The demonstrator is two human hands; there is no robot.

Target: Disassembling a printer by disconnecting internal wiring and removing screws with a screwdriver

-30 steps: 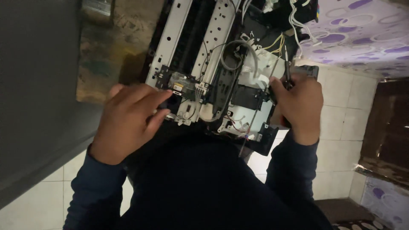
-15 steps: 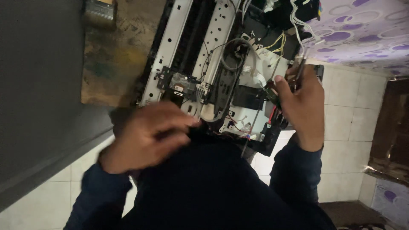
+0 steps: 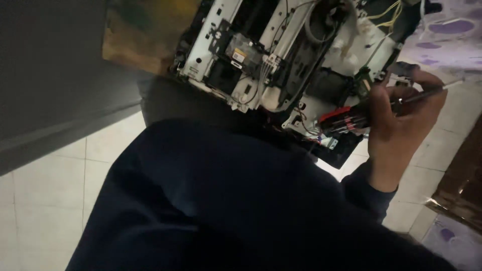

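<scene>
Head view, looking down over the person's own dark blue top (image 3: 211, 200), which fills the near half of the frame.

Right hand (image 3: 401, 120): raised at the right of the scene, fingers curled tight round a screwdriver (image 3: 381, 113). The handle is dark with a red band at its near-left end; the thin metal shaft sticks out past the knuckles toward the far right. The hand hangs just beside the right edge of the opened machine, over its near-right corner.

Left hand: not in the picture; cannot tell its state.

Opened machine (image 3: 296, 65): looks like a printer with its cover off, lying across the far middle of the frame. White metal frame rails run away from the viewer. A small carriage block with a yellow label (image 3: 240, 54) sits left of centre. Grey tubing (image 3: 321, 30) loops at the far side, and yellow wires (image 3: 386, 12) lie at the far right. A bundle of thin wires (image 3: 311, 133) hangs at the near edge.

Surroundings: pale tiled floor (image 3: 55, 180) at the near left, a dark grey panel (image 3: 50, 75) on the left, and a purple-spotted cloth (image 3: 447, 30) at the far right.
</scene>
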